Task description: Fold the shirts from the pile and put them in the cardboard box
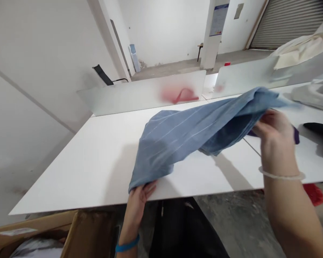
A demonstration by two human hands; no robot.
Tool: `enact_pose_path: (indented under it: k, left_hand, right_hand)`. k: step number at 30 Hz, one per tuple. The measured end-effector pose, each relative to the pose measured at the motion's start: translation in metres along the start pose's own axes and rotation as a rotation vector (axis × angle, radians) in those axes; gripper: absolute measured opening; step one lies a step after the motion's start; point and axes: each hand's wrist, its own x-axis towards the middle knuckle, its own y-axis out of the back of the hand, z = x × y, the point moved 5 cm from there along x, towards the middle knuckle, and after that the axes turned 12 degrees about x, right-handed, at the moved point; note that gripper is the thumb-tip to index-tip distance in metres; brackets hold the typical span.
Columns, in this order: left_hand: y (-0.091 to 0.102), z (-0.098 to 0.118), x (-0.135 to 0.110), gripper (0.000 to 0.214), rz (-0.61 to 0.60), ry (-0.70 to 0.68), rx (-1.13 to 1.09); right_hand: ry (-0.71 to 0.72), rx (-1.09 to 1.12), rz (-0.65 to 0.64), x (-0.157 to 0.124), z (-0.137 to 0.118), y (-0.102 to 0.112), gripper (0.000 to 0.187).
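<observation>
A light-blue, denim-like garment (183, 129) with thin pale lines stretches between my hands above the white table. Its exact kind cannot be made out. My left hand (140, 195) grips its lower left corner by the table's front edge, fingers closed and partly under the cloth. At the other end, my right hand (276, 125) is closed on the raised right part, blurred by motion, with some fingers hidden behind the fabric. The middle of the cloth sags, and a folded, darker inner layer shows below the right end.
The white table (75, 172) has a frosted divider (140, 93) along its back. Pale cloth (316, 93) and a black item (319, 132) lie at the right; dark purple cloth (296, 135) shows behind my right wrist. An open cardboard box (72, 233) stands below, at the front left.
</observation>
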Motion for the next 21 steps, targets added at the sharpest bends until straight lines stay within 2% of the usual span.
enact_pose_path:
  k: [3, 4, 6, 7, 9, 11, 12, 13, 15, 17, 19, 21]
  left_hand:
    - [0.003, 0.029, 0.036, 0.051, 0.182, -0.221, -0.045]
    - [0.001, 0.044, 0.045, 0.050, 0.204, -0.320, -0.025]
    - [-0.008, 0.081, 0.057, 0.053, 0.187, -0.520, 0.040]
    - [-0.014, 0.100, 0.060, 0.057, 0.161, -0.607, 0.078]
    - [-0.027, 0.133, 0.062, 0.066, 0.105, -0.725, 0.157]
    - [-0.045, 0.153, 0.062, 0.068, 0.008, -0.771, 0.245]
    - [-0.056, 0.156, 0.061, 0.066, -0.066, -0.776, 0.298]
    - [-0.069, 0.156, 0.059, 0.063, -0.155, -0.780, 0.357]
    - [-0.099, 0.142, 0.050, 0.056, -0.357, -0.790, 0.530]
    - [-0.129, 0.118, 0.037, 0.050, -0.524, -0.819, 0.763]
    - [-0.149, 0.092, 0.023, 0.045, -0.600, -0.875, 0.970]
    - [-0.156, 0.072, 0.012, 0.044, -0.561, -0.932, 1.069]
  right_hand:
    - [-0.222, 0.029, 0.056, -0.011, 0.021, 0.038, 0.062]
    - [-0.273, 0.071, 0.112, -0.023, 0.024, 0.044, 0.062]
    - [-0.272, 0.168, 0.230, -0.056, 0.026, 0.042, 0.065]
    - [-0.230, 0.210, 0.268, -0.075, 0.024, 0.035, 0.062]
    - [-0.136, 0.174, 0.219, -0.111, 0.019, 0.009, 0.040]
    - [-0.126, 0.082, -0.045, -0.141, 0.017, -0.034, 0.019]
    - [-0.109, 0.035, -0.165, -0.152, 0.016, -0.056, 0.017]
    - [-0.092, 0.002, -0.270, -0.162, 0.016, -0.077, 0.019]
    - [-0.049, -0.014, -0.385, -0.171, 0.016, -0.115, 0.030]
    - [-0.030, 0.032, -0.433, -0.171, 0.022, -0.146, 0.058]
    - [-0.021, 0.074, -0.461, -0.169, 0.033, -0.169, 0.082]
    - [-0.017, 0.051, -0.496, -0.170, 0.046, -0.182, 0.088]
